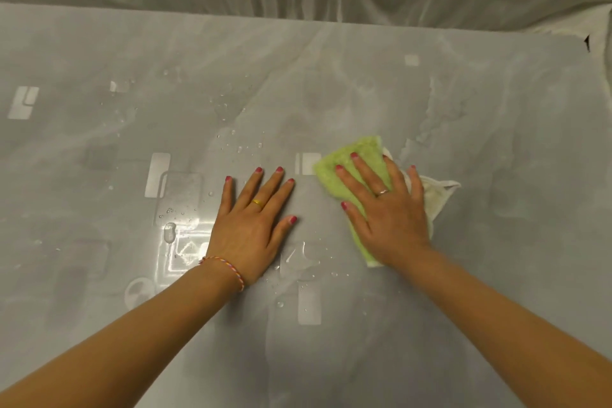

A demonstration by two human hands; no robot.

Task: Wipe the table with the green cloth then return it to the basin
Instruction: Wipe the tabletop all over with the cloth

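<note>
Surface: grey table (pixel 430 325) under a glossy film, pale draped sheeting behind its far edge; water droplets (pixel 245 146) scattered centre-left, a wetter patch near the left wrist.
Cloth: green cloth (pixel 359 156) lies flat on the table, right of centre, long axis running near-to-far; whitish underside or second layer shows at its right edge, cannot say which.
Right hand (pixel 387 209): fingers straight and spread, palm pressing on the cloth.
Left hand (pixel 255 225): flat on bare table, fingers straight, holding nothing, just beside the cloth.
Key relation: remaining droplets lie left of the cloth, so the wipe likely travels leftward toward the left hand.
Basin: not in view.
</note>
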